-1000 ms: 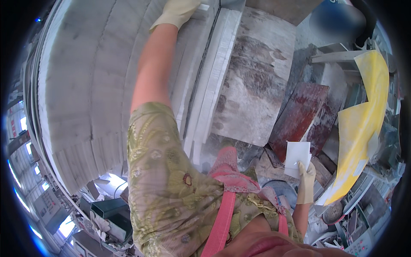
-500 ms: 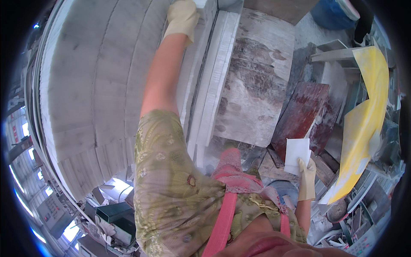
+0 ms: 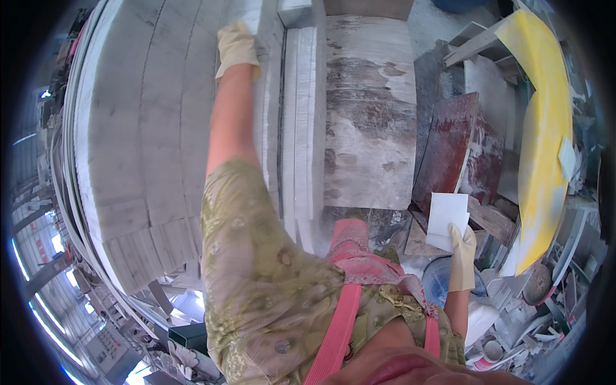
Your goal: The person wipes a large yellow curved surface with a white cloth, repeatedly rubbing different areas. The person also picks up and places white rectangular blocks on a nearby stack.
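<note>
My left hand (image 3: 237,51), in a cream rubber glove, reaches far forward onto rows of grey-white stone pieces (image 3: 147,128). Its fingers look curled down against the stone; what they grip, if anything, is hidden. Low on the right, my gloved right hand (image 3: 463,247) grips a white square tile (image 3: 448,218) by its edge, thumb laid across the face. A second tile seems to lie behind it.
Right of the rows are a white ledge (image 3: 300,115) and a worn, dusty board (image 3: 371,122). Farther right stand a reddish-brown panel (image 3: 446,147) and a curved yellow sheet (image 3: 545,147). A blue bucket (image 3: 437,282) and scattered stone scraps (image 3: 520,321) sit nearer on the right.
The whole view has shifted and turned slightly. My left hand has come a little left and nearer along the stone rows. My right hand still holds the tile, its face now turned more toward me.
</note>
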The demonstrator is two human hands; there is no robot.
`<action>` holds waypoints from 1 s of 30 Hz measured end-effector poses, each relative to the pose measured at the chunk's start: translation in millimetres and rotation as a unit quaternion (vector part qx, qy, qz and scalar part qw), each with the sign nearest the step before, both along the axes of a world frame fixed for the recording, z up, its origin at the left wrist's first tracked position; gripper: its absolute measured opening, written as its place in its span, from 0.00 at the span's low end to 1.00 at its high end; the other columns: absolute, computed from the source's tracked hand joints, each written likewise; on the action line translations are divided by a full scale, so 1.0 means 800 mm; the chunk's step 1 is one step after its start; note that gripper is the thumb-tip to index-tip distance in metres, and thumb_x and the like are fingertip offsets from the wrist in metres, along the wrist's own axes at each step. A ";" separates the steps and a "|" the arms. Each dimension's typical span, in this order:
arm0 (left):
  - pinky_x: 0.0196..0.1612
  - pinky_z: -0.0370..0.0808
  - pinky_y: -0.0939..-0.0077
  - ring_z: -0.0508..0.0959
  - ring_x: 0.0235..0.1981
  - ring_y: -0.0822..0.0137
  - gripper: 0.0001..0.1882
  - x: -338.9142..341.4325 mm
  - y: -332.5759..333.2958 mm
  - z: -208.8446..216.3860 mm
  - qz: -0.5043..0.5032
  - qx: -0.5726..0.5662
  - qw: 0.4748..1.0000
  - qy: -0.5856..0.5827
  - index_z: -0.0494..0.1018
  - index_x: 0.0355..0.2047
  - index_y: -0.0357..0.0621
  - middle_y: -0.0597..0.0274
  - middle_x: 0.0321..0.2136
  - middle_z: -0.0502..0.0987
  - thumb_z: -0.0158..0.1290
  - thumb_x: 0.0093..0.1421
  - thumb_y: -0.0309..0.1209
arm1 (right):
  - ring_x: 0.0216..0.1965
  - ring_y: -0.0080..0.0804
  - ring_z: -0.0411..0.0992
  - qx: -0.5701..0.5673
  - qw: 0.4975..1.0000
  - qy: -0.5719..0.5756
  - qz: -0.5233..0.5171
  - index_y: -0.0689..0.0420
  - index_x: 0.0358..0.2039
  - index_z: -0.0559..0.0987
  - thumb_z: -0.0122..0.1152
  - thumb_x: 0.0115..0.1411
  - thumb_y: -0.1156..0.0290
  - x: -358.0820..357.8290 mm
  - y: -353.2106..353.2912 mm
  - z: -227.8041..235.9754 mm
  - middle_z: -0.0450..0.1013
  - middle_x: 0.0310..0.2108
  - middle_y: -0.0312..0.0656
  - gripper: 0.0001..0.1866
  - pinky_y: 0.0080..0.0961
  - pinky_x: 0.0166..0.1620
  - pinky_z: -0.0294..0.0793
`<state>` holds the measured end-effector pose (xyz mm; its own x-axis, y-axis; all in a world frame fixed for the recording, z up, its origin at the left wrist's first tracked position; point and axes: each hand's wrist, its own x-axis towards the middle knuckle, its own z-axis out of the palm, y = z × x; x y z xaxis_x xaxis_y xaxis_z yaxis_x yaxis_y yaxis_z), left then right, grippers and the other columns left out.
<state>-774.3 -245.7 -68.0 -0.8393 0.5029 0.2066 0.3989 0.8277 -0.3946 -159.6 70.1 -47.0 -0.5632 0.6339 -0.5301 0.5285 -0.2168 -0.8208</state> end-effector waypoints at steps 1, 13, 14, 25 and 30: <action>0.36 0.77 0.60 0.82 0.40 0.52 0.14 0.016 0.016 0.007 -0.060 0.032 0.998 0.017 0.73 0.42 0.41 0.50 0.37 0.80 0.58 0.56 0.32 | 0.43 0.21 0.75 -0.013 1.000 -0.008 -0.011 0.64 0.50 0.79 0.63 0.66 0.70 0.004 -0.003 0.003 0.78 0.44 0.36 0.15 0.22 0.49 0.73; 0.25 0.70 0.82 0.75 0.22 0.76 0.20 0.640 0.267 0.037 -0.003 0.515 0.236 -0.824 0.74 0.37 0.42 0.66 0.25 0.78 0.46 0.72 0.47 | 0.46 0.27 0.76 -0.109 0.972 0.136 -0.157 0.66 0.55 0.75 0.59 0.68 0.69 0.099 0.010 0.077 0.77 0.47 0.42 0.19 0.26 0.50 0.76; 0.17 0.67 0.84 0.74 0.15 0.77 0.18 0.664 0.283 0.043 0.029 0.530 0.224 -0.818 0.74 0.32 0.44 0.67 0.21 0.78 0.49 0.72 0.45 | 0.46 0.27 0.76 -0.113 0.966 0.154 -0.174 0.66 0.56 0.74 0.58 0.69 0.69 0.119 0.016 0.086 0.77 0.48 0.43 0.19 0.26 0.50 0.76; 0.52 0.76 0.62 0.81 0.46 0.52 0.28 0.933 0.488 0.095 -0.241 0.341 0.698 -0.582 0.74 0.54 0.36 0.44 0.43 0.81 0.58 0.62 0.45 | 0.44 0.27 0.77 0.071 0.959 0.199 -0.187 0.66 0.52 0.78 0.62 0.65 0.67 0.397 0.167 0.076 0.79 0.45 0.43 0.19 0.28 0.48 0.76; 0.54 0.75 0.57 0.80 0.50 0.43 0.40 1.015 0.540 0.167 -0.269 0.261 0.756 -0.537 0.65 0.63 0.30 0.35 0.51 0.78 0.60 0.61 0.48 | 0.47 0.44 0.80 0.215 0.962 -0.017 -0.166 0.54 0.56 0.78 0.62 0.63 0.62 0.451 0.239 0.103 0.81 0.45 0.51 0.21 0.36 0.50 0.77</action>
<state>37.8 186.4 65.8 -0.3675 0.9161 -0.1601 0.5907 0.3629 0.7206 201.1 261.6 35.6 -0.2785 0.9407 -0.1937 0.5169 -0.0232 -0.8558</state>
